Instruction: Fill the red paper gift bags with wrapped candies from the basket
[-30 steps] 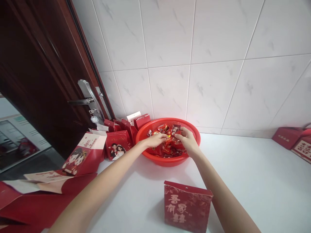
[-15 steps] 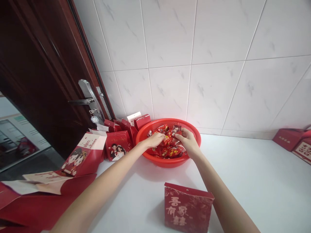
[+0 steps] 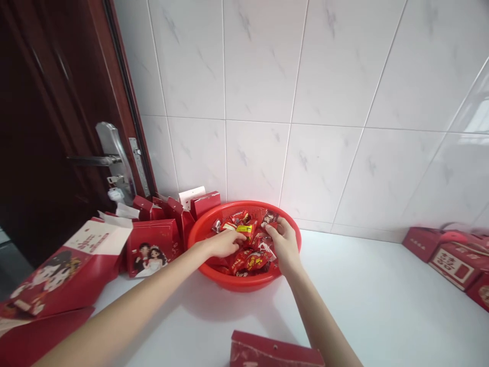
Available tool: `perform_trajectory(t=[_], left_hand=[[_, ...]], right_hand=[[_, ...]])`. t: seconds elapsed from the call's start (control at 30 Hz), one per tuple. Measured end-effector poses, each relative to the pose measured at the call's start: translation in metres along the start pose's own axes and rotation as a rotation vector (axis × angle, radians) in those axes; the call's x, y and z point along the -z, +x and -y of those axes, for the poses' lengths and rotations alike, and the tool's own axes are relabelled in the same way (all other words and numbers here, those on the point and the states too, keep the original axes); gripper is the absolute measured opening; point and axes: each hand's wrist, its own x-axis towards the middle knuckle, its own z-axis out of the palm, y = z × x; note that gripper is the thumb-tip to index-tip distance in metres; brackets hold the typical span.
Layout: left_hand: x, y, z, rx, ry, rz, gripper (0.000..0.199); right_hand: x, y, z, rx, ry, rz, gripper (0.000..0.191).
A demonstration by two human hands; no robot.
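Inventory at the counter: a red plastic mesh basket [image 3: 244, 285] is sitting on a white counter [image 3: 367, 311], against the far tiled wall [image 3: 260, 102], and is holding a loose heap of red-wrapped sweets [image 3: 248, 261], among them a yellow packet [image 3: 244, 231] and a dark packet [image 3: 269, 218]. The left hand [image 3: 223, 243] is reaching over the basket's left side, its fingers [image 3: 235, 234] curling down at the yellow packet; whether they are grasping it, I cannot tell. The right hand [image 3: 281, 239] is hanging over the basket's right side, its fingers [image 3: 272, 229] bent and closing near the dark packet, with any grip hidden. A printed favour box [image 3: 151, 250] is standing just left of the basket, with more red boxes [image 3: 204, 204] crowding behind it, and an opened box [image 3: 57, 275] is lying further left, below a dark door's steel handle [image 3: 110, 153]. A red box [image 3: 275, 354] is lying at the near edge of view; others [image 3: 453, 265] are sitting far right. Risks: a slick wrapper could slip from loose fingers, and a swinging left forearm could be nudging the crowded boxes out of place.
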Motion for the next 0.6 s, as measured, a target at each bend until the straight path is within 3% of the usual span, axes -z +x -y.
perform_trajectory(t=[0.23,0.43,0.6], left_hand=[[0.005,-0.003,-0.008,0.121,0.067,-0.065,0.073],[0.008,0.001,-0.009,0.100,0.142,-0.040,0.069],[0.015,0.020,-0.015,0.058,0.121,0.019,0.059]], right_hand=[[0.002,0.001,-0.005,0.046,-0.015,-0.068,0.025],[0.001,0.000,-0.001,0.020,0.019,-0.084,0.023],[0.000,0.000,0.001,-0.001,0.082,-0.096,0.026]])
